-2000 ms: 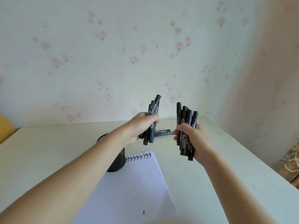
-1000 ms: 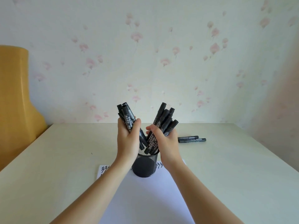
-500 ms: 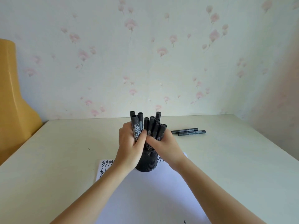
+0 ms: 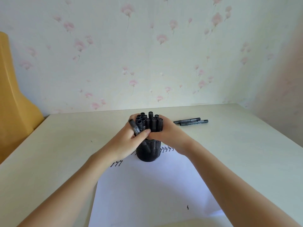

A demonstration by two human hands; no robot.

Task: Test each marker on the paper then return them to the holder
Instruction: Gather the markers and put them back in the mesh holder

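On your table (image 4: pixel 246 153), the paper (image 4: pixel 155 190) near the front edge already carries rows of test marks, so I judge the task nearly done. The holder (image 4: pixel 148 152) stands on the paper's far edge. Your left hand (image 4: pixel 129 141) and right hand (image 4: pixel 165 133) curl around the bundle of markers (image 4: pixel 150 122) standing in it. Two loose markers (image 4: pixel 191 121) lie toward the far right corner, not returned yet.

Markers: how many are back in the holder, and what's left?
Done: rows of test squiggles on the white paper. In hand: left hand and right hand grip the bundle of black markers in the black mesh holder. Left: two loose black markers.
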